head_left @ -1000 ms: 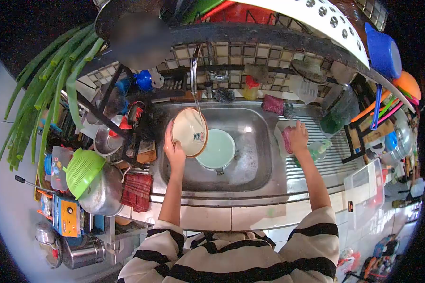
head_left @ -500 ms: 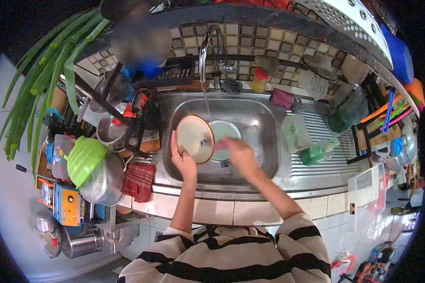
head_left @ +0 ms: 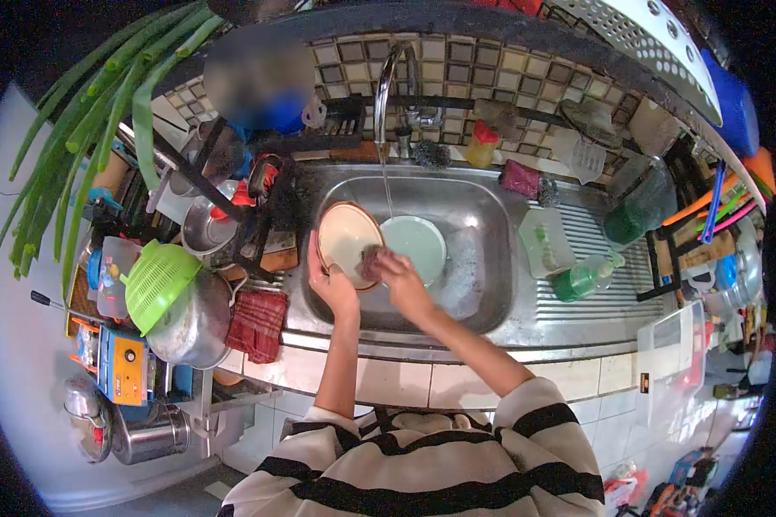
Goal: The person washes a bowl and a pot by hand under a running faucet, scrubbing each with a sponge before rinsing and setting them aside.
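My left hand (head_left: 333, 288) grips a cream bowl with a brown rim (head_left: 347, 231) by its edge. The bowl is tilted above the left side of the metal sink (head_left: 491, 302). My right hand (head_left: 403, 277) is closed on a dark pink sponge (head_left: 373, 262), pressed to the bowl's inner right side. Part of the sponge is hidden by the fingers. Behind the right hand, a pale green bowl (head_left: 420, 244) sits in the sink under the running faucet (head_left: 383, 95). Suds (head_left: 464, 271) lie on the sink floor to its right.
A green soap bottle (head_left: 582, 281) and a clear container (head_left: 546, 243) stand on the ridged drainboard (head_left: 569, 323). A maroon pad (head_left: 520, 177) lies on the back rim. Left of the sink are a red cloth (head_left: 256, 325), a large pot (head_left: 194, 323) and a green colander (head_left: 159, 284).
My right hand has moved left with the sponge, from over the green bowl to inside the cream bowl. The cream bowl has shifted slightly left. More of the green bowl and the suds now shows.
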{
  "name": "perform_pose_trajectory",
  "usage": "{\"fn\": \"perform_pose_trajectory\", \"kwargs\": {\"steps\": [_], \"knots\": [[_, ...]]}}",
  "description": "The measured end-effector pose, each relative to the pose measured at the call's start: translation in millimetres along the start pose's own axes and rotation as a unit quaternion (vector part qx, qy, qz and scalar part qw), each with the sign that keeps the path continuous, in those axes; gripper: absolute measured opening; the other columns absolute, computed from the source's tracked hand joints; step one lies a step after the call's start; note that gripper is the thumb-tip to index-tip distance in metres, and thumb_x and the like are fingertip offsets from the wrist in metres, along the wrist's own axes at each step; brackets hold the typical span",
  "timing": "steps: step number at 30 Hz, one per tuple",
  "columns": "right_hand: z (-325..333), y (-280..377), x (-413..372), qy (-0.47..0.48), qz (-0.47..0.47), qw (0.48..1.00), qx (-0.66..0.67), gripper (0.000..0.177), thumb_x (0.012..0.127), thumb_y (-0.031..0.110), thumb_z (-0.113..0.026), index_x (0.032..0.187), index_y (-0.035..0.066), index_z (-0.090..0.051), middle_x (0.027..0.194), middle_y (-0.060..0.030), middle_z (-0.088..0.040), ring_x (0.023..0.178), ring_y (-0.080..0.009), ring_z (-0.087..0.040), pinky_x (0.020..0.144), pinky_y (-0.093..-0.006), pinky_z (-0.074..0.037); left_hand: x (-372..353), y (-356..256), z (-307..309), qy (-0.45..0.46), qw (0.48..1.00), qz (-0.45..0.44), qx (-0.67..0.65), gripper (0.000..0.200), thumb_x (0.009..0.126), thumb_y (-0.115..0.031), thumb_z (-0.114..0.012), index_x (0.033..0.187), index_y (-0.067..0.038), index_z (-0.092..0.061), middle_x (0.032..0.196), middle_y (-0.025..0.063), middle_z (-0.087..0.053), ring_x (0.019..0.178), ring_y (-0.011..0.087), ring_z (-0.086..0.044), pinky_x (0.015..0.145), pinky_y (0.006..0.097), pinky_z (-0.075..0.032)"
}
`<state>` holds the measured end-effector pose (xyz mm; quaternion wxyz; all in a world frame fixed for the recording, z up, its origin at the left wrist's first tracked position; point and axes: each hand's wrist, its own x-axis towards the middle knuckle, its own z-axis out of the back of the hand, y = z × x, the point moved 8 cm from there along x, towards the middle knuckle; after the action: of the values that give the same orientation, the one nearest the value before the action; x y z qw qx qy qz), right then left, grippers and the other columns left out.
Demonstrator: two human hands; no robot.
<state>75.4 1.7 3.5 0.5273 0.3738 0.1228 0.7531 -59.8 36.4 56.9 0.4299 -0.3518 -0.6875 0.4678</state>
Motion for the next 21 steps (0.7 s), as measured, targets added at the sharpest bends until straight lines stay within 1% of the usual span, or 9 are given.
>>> {"fn": "perform_pose_trajectory", "kwargs": {"steps": [5, 7, 9, 11, 12, 14, 17, 18, 21], "knots": [[5, -17, 14, -0.056, -0.012, 0.998, -0.005, 0.038, 0.066, -0.003, -0.05, 0.103, 0.004, -0.058, 0.122, -0.0119, -0.046, 0.108, -0.0306, -0.042, 0.094, -0.0374, -0.036, -4, 3, -2, 0.024, 1.0, -0.003, 0.019, 0.052, 0.07, 0.012, -0.032, 0.12, 0.003, -0.044, 0.117, 0.0131, -0.05, 0.106, 0.0194, -0.048, 0.092, 0.0294, -0.036], [11, -20, 25, -0.066, 0.0, 0.997, -0.034, 0.036, 0.066, -0.003, -0.051, 0.101, 0.004, -0.058, 0.121, -0.0127, -0.047, 0.107, -0.0296, -0.043, 0.093, -0.0374, -0.037, -6, 4, -4, 0.005, 1.0, -0.007, 0.004, 0.051, 0.071, 0.012, -0.034, 0.12, 0.003, -0.044, 0.117, 0.0131, -0.05, 0.105, 0.0192, -0.049, 0.091, 0.0293, -0.036], [9, -13, 13, -0.054, -0.019, 0.997, -0.043, 0.038, 0.066, -0.006, -0.049, 0.101, 0.004, -0.059, 0.12, -0.0131, -0.048, 0.108, -0.0289, -0.044, 0.093, -0.0361, -0.037, 2, 8, -3, 0.013, 1.0, -0.001, -0.018, 0.051, 0.07, 0.012, -0.034, 0.12, 0.003, -0.044, 0.117, 0.0133, -0.05, 0.105, 0.0193, -0.049, 0.091, 0.0292, -0.036], [5, 2, -7, -0.052, -0.003, 0.999, -0.001, 0.042, 0.065, -0.008, -0.048, 0.104, 0.003, -0.058, 0.12, -0.0132, -0.048, 0.108, -0.0292, -0.044, 0.093, -0.035, -0.037, 8, 6, -4, 0.016, 0.999, 0.003, -0.041, 0.051, 0.07, 0.012, -0.034, 0.12, 0.003, -0.044, 0.117, 0.0136, -0.05, 0.104, 0.0195, -0.049, 0.091, 0.029, -0.036], [-3, -1, -14, -0.027, -0.036, 0.997, 0.06, 0.047, 0.063, -0.01, -0.048, 0.108, 0.003, -0.055, 0.121, -0.0136, -0.047, 0.111, -0.03, -0.042, 0.094, -0.0352, -0.036, 9, 3, -5, 0.024, 0.998, 0.016, -0.048, 0.051, 0.07, 0.013, -0.034, 0.12, 0.003, -0.044, 0.117, 0.0138, -0.05, 0.104, 0.0195, -0.049, 0.091, 0.0289, -0.036], [-2, -17, -5, -0.044, -0.023, 0.998, 0.037, 0.048, 0.063, -0.009, -0.049, 0.109, 0.003, -0.054, 0.121, -0.0142, -0.047, 0.111, -0.0304, -0.042, 0.094, -0.0354, -0.037, 5, 6, -3, 0.032, 0.998, 0.032, -0.051, 0.051, 0.071, 0.013, -0.034, 0.12, 0.004, -0.044, 0.117, 0.0141, -0.05, 0.104, 0.0196, -0.049, 0.091, 0.0288, -0.037], [8, -23, 15, -0.067, -0.01, 0.998, -0.016, 0.049, 0.062, -0.01, -0.047, 0.109, 0.003, -0.055, 0.119, -0.0144, -0.049, 0.11, -0.0307, -0.043, 0.094, -0.036, -0.037, 6, 10, -5, 0.038, 0.999, -0.001, -0.025, 0.05, 0.072, 0.013, -0.033, 0.119, 0.004, -0.044, 0.117, 0.014, -0.05, 0.104, 0.0196, -0.05, 0.09, 0.029, -0.037], [10, -23, 19, -0.07, -0.014, 0.996, -0.047, 0.049, 0.062, -0.012, -0.045, 0.108, 0.002, -0.056, 0.116, -0.014, -0.051, 0.108, -0.0305, -0.044, 0.094, -0.0364, -0.036, 7, 10, -6, 0.03, 0.998, 0.016, -0.059, 0.05, 0.072, 0.013, -0.033, 0.119, 0.004, -0.044, 0.117, 0.0138, -0.05, 0.104, 0.0195, -0.049, 0.09, 0.0291, -0.037], [8, 2, -4, -0.085, -0.019, 0.996, 0.008, 0.051, 0.062, -0.012, -0.044, 0.109, 0.003, -0.055, 0.115, -0.0136, -0.052, 0.106, -0.0308, -0.045, 0.093, -0.0365, -0.037, 11, 4, -11, 0.031, 0.996, 0.033, -0.083, 0.051, 0.071, 0.014, -0.033, 0.12, 0.003, -0.044, 0.117, 0.0133, -0.05, 0.104, 0.0192, -0.049, 0.09, 0.0291, -0.037]]}}
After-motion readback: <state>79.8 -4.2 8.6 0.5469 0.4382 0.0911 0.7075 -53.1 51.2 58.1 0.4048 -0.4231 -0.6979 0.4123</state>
